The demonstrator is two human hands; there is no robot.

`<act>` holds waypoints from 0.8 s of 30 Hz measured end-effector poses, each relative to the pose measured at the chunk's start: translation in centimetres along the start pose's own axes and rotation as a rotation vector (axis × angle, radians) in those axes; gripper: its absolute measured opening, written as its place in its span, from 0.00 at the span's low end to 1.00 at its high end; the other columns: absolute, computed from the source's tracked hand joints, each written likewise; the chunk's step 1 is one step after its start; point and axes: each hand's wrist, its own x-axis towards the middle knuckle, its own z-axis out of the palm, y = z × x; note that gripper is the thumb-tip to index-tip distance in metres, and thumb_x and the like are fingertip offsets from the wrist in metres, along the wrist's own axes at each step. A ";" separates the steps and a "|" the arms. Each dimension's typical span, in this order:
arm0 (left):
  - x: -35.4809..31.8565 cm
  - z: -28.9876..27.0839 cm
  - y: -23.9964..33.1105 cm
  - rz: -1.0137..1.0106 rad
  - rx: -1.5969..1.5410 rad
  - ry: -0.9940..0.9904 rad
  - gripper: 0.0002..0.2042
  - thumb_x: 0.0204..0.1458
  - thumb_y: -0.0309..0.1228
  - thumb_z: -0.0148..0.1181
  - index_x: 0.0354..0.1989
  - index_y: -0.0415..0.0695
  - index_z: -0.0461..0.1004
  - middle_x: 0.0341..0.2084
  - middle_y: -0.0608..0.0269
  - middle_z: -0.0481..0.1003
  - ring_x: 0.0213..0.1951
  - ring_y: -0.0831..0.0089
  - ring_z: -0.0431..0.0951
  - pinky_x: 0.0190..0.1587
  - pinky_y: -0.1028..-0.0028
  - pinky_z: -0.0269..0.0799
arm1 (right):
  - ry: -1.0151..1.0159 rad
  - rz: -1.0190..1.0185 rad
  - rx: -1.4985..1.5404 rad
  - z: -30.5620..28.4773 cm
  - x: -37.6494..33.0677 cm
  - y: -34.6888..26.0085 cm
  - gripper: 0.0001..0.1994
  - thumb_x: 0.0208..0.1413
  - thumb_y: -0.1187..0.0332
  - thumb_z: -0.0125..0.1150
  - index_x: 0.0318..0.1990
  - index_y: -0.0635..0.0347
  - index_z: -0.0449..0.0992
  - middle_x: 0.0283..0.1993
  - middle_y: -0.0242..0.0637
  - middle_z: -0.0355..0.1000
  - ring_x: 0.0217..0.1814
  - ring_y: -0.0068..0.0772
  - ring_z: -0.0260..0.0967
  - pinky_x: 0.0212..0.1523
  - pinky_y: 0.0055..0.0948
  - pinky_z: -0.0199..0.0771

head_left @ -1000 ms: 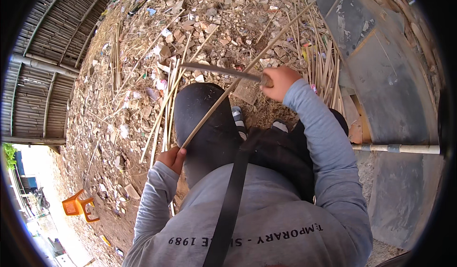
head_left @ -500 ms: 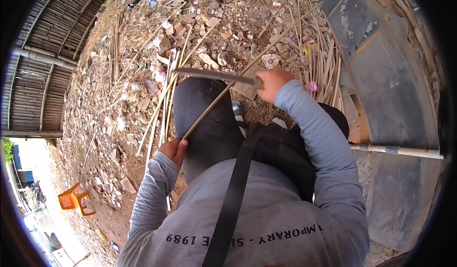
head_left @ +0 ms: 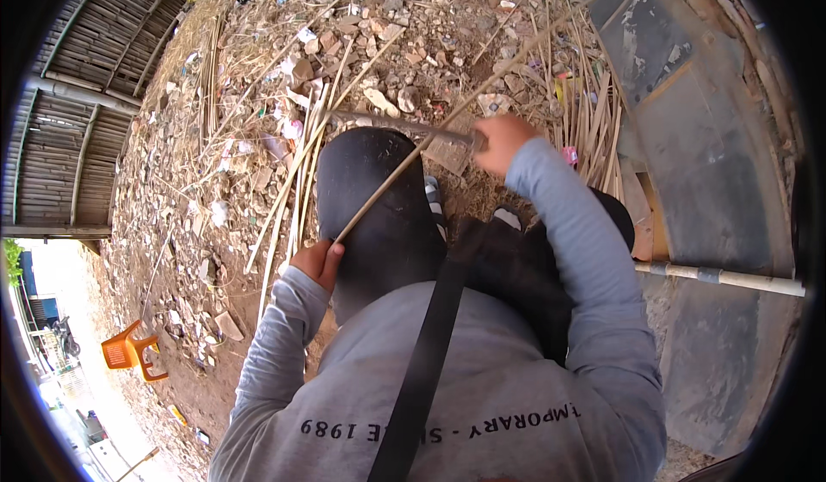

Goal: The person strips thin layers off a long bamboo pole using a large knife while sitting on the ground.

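Observation:
Low at my left thigh, my left hand [head_left: 317, 264] pinches the near end of a long, thin bamboo strip [head_left: 389, 181]. The strip slants over my knee and runs far to the upper right, its far part smeared by motion. My right hand [head_left: 506, 145], beyond my knees, is wrapped round the handle of a long knife [head_left: 379, 122]. Its blade points left and crosses the strip just past my left knee; whether the edge bites into the strip I cannot tell.
Split bamboo strips [head_left: 297, 185] lie left of my knee, and another pile [head_left: 594, 121] lies at the right. Rubble and litter cover the ground. Dark boards [head_left: 718, 190] and a pole [head_left: 731, 277] are on my right. An orange plastic chair [head_left: 127, 349] stands at the left, below a bamboo wall [head_left: 64, 164].
My right hand and the knife have shifted slightly to the right and farther from me. The strip's far end has moved a little. My left hand has kept its grip almost in place.

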 end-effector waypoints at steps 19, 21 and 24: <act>-0.2 -1.1 1.6 -0.070 0.104 -0.021 0.23 0.61 0.49 0.42 0.32 0.38 0.69 0.22 0.39 0.73 0.31 0.38 0.74 0.34 0.50 0.68 | 0.053 0.169 -0.011 -0.2 1.1 2.8 0.16 0.41 0.64 0.61 0.39 0.60 0.77 0.33 0.48 0.75 0.38 0.51 0.74 0.43 0.41 0.74; -0.4 -1.3 2.1 -0.113 0.178 -0.082 0.21 0.61 0.47 0.45 0.33 0.38 0.69 0.27 0.40 0.75 0.33 0.40 0.75 0.37 0.51 0.69 | -0.018 0.034 -0.011 0.3 -0.1 0.1 0.16 0.41 0.63 0.62 0.39 0.59 0.77 0.33 0.48 0.75 0.38 0.52 0.74 0.43 0.41 0.74; 0.2 -1.4 2.8 -0.080 0.147 -0.074 0.21 0.61 0.47 0.45 0.34 0.38 0.69 0.26 0.40 0.75 0.33 0.39 0.75 0.36 0.51 0.69 | -0.060 0.038 -0.021 1.0 0.4 1.2 0.16 0.40 0.62 0.63 0.38 0.58 0.77 0.32 0.48 0.75 0.38 0.52 0.74 0.42 0.42 0.74</act>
